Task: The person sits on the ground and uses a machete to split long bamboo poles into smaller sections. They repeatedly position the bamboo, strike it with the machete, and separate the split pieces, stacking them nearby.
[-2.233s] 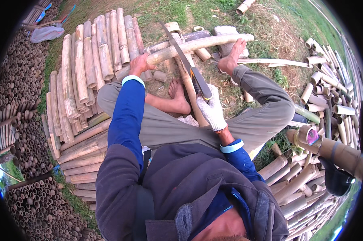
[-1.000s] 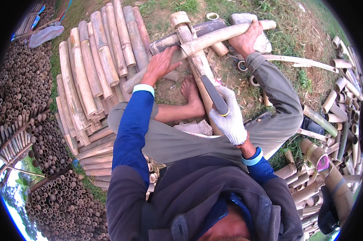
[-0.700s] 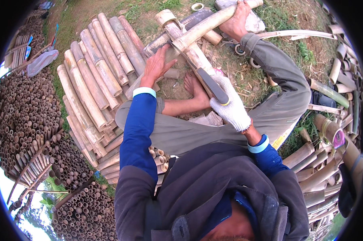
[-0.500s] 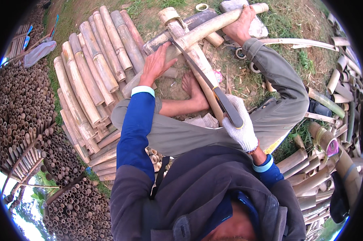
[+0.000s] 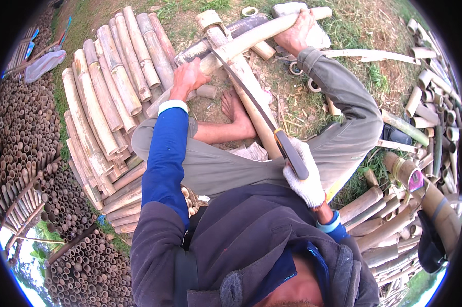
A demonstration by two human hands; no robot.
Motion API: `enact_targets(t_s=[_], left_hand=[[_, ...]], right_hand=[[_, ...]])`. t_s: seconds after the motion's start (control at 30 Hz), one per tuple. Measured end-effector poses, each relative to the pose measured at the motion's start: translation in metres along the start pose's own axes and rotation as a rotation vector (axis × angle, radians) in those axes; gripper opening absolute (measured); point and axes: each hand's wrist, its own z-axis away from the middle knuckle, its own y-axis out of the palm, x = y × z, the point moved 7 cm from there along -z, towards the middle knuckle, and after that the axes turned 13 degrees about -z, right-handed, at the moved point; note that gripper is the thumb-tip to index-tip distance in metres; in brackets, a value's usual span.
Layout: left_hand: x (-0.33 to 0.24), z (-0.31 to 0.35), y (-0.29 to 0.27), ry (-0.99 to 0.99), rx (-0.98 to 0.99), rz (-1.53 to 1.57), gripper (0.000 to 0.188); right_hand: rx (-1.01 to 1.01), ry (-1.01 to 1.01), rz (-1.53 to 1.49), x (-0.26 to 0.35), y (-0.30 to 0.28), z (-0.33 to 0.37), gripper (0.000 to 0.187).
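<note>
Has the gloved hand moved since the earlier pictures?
Yes: the gloved right hand has drawn back toward the person's body, farther from the bamboo pole under the left hand.

Outdoor daylight; brown soil with scraps, patchy green grass.

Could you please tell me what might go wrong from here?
The saw could jump off the bamboo pole and nick the left hand, which is bare and close to the blade; only the right hand wears a glove. Also, the pole might roll or shift if the bare right foot on it slips.
</note>
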Motion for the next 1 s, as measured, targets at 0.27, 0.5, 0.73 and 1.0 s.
enact_targets(t_s=[0.27,0.5,0.73,1.0], left_hand=[[-0.008,-0.006,-0.016,0.055,-0.088,0.051,0.06],[0.002,-0.002,-0.005,0.099,-0.072,0.125,0.064],[-0.006,0.006,-0.023,0.052,-0.067,0.1,0.06],[-0.001,0.009,0.006,0.113,-0.047,0.11,0.063]], right_hand=[[-0.052,-0.242,-0.146,-0.031,0.068,-0.188,0.058],[0.005,-0.21,0.07,-0.007,0.026,-0.065,0.059],[0.004,-0.243,0.01,0.0,0.027,-0.081,0.056],[0.021,-0.307,-0.088,-0.013,0.068,-0.162,0.052]])
